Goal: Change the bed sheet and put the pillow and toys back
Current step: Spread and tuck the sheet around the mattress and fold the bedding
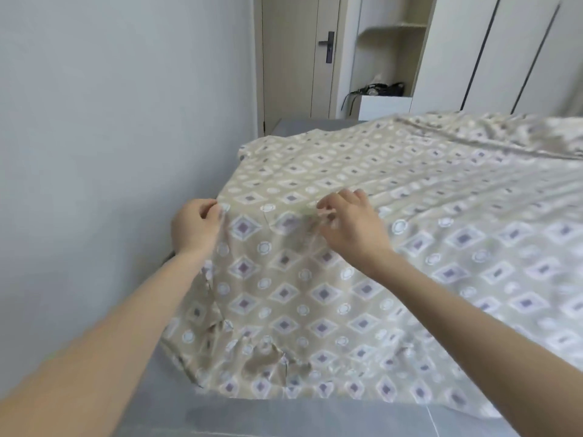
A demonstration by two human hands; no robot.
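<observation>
Now I'm gripping the sheet [315, 294] edge with my left hand [195, 227], right hand [351, 223] pinching a fold, partly blurred.

One wide-angle view, worn on the head, looks forward and down, close over the left hand [195, 227] and right hand [350, 222] at mid-frame; sheet [410, 247] lower right, wall [110, 121] left, door [299, 58] top centre.

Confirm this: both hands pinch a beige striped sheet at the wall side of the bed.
Wrong pattern. The head view shows the left hand and right hand pinching a beige sheet at the wall side of the bed, but it is printed with diamonds and circles, not stripes.
</observation>
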